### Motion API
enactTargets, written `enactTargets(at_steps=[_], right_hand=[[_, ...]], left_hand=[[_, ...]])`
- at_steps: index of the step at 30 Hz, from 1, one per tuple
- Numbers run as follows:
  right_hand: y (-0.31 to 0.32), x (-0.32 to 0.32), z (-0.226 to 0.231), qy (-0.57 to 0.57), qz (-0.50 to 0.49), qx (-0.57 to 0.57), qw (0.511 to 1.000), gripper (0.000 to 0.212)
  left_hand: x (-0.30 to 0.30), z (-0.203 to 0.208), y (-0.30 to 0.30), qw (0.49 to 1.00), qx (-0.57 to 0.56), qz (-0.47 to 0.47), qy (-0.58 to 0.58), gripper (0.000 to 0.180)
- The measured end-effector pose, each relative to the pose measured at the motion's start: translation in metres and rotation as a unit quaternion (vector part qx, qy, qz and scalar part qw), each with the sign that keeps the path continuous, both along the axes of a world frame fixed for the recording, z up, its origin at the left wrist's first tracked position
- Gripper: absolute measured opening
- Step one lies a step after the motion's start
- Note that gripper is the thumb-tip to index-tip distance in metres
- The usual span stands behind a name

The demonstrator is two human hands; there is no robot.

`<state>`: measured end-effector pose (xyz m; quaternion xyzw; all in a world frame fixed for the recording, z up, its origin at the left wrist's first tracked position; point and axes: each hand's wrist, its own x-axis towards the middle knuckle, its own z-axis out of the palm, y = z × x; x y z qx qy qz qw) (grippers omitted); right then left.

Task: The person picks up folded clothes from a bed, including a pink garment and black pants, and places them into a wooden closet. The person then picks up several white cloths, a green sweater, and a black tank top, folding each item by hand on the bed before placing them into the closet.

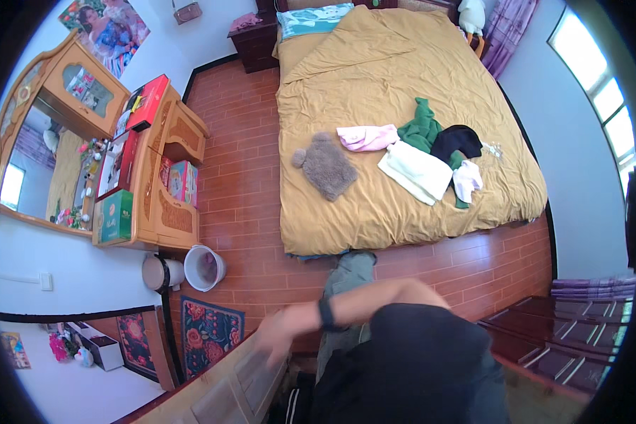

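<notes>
My right arm, in a black short sleeve with a dark band at the wrist, bends across in front of my body toward the left. The right hand point(274, 338) is at the light wooden panel point(244, 385), its fingers stretched out and a little blurred. Whether it touches the panel I cannot tell, and I see nothing held in it. My left hand is out of view. Below the right hand lies dark cloth with white stripes point(295, 406), partly hidden.
Ahead stands a bed point(374, 78) with a mustard cover, a grey fluffy piece point(328, 168), a cream folded cloth point(415, 173) and a green garment point(420, 127). To the left are a mirrored dresser point(164, 205), a white bucket point(205, 268) and a floral mat point(210, 336).
</notes>
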<state>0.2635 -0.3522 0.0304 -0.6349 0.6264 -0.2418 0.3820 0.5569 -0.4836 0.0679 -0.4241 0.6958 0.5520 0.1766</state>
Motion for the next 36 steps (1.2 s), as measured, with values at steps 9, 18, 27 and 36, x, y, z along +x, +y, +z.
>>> enactTargets(at_steps=[9,18,27,36], right_hand=[[0.341,-0.160,-0.177,-0.072,-0.583,0.282,0.758,0.041],[0.552,-0.102,-0.351,-0.153,-0.966,0.046,0.203,0.061],[0.562,-0.172,-0.377,-0.306,-0.933,-0.191,0.008,0.049],[0.475,-0.251,-0.265,-0.188,-0.853,-0.146,0.464,0.074]], left_hand=[[-0.124,-0.076,0.127,0.987,0.054,-0.144,-0.037,0.053],[-0.345,-0.041,0.156,0.945,-0.029,-0.323,-0.043,0.053],[-0.557,-0.040,0.225,0.897,-0.038,-0.438,0.046,0.053],[-0.358,-0.044,0.148,0.911,0.010,-0.387,-0.140,0.053]])
